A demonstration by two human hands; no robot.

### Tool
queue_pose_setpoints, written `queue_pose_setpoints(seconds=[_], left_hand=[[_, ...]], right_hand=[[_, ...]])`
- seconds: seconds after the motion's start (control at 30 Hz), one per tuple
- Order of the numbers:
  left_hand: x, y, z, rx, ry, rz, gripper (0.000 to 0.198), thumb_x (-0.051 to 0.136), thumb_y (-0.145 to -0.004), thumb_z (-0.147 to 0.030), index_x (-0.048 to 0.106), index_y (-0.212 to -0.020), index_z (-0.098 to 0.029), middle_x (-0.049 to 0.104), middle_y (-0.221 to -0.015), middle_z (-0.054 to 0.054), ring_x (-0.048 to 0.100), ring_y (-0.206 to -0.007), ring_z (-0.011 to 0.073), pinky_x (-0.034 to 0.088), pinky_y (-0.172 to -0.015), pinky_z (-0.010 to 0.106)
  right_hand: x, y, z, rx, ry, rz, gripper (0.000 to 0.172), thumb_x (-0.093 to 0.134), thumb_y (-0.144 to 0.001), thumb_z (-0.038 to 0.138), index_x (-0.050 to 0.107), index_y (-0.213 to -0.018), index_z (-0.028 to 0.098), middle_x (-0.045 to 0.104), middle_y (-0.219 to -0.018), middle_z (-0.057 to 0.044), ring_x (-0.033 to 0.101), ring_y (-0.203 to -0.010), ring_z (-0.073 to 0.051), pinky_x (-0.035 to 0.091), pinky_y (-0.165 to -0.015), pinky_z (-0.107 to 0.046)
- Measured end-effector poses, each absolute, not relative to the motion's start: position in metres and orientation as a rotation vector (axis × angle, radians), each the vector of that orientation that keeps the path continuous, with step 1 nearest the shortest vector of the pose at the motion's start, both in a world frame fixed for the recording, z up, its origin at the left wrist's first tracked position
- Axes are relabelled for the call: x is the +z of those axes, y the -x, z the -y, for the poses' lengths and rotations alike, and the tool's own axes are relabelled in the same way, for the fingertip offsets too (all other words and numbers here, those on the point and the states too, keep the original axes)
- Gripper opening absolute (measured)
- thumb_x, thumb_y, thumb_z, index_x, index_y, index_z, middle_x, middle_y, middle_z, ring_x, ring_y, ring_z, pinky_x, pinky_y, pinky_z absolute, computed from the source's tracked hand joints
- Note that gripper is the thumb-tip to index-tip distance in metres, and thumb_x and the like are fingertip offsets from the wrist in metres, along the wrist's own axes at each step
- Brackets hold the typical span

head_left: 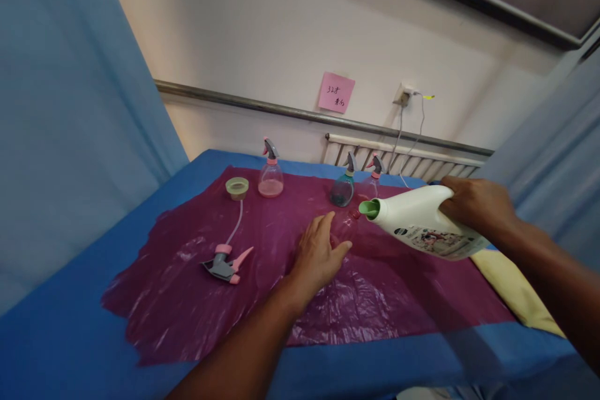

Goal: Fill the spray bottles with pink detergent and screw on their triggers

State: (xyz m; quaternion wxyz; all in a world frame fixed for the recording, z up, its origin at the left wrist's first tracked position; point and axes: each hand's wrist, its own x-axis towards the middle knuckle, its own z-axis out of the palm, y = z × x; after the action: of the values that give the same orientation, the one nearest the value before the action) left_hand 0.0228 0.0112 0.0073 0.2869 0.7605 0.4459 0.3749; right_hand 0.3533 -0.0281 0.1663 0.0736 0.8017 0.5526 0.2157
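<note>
My right hand (473,203) is closed round the handle of a white detergent-style bottle (434,225), tilted with its green spout (369,209) towards the left. The spout is close to the reddish neck of a clear spray bottle body (344,229), which has no sprayer on it. My left hand (321,247) is beside this bottle, thumb and fingers apart around its left side; I cannot tell if they touch it. A loose grey and pink spray head (224,264) with a tube lies on the purple plastic sheet (187,300). No liquid stream is visible.
A spray bottle with pink liquid (270,186), a teal spray bottle (343,190) and another pink-collared one (370,184) stand at the back. A small greenish cup (237,187) is at the left. A yellow cloth (515,290) lies right. Blue curtains (70,106) hang at both sides.
</note>
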Motion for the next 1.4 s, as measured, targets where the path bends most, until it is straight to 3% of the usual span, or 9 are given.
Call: queue_pose_setpoints(seconds=[0.43, 0.77, 1.4], left_hand=[[0.006, -0.024, -0.011, 1.011, -2.013, -1.199, 0.072, 0.078, -0.095, -0.035, 0.054, -0.162, -0.023, 0.062, -0.159, 0.014, 0.059, -0.149, 0.0364, 0.046, -0.128, 0.053], [0.004, -0.025, -0.012, 1.032, -2.014, -1.186, 0.072, 0.080, -0.093, -0.033, 0.056, -0.160, -0.025, 0.063, -0.158, 0.014, 0.059, -0.148, 0.0368, 0.046, -0.127, 0.053], [0.002, -0.026, -0.013, 1.030, -2.024, -1.181, 0.073, 0.081, -0.093, -0.033, 0.055, -0.160, -0.022, 0.062, -0.159, 0.015, 0.058, -0.150, 0.0368, 0.045, -0.129, 0.054]], right_hand=[[0.178, -0.346, 0.028, 0.652, -2.368, -1.635, 0.031, 0.052, -0.099, 0.035, 0.075, -0.117, 0.027, 0.084, -0.113, -0.012, 0.078, -0.100, -0.030, 0.034, -0.067, -0.035], [0.186, -0.341, 0.029, 0.739, -2.332, -1.645, 0.028, 0.052, -0.100, 0.034, 0.077, -0.110, 0.027, 0.083, -0.103, -0.013, 0.077, -0.096, -0.031, 0.033, -0.066, -0.036], [0.190, -0.340, 0.030, 0.840, -2.271, -1.695, 0.029, 0.053, -0.099, 0.045, 0.075, -0.104, 0.027, 0.084, -0.103, -0.010, 0.078, -0.094, -0.030, 0.031, -0.064, -0.034]])
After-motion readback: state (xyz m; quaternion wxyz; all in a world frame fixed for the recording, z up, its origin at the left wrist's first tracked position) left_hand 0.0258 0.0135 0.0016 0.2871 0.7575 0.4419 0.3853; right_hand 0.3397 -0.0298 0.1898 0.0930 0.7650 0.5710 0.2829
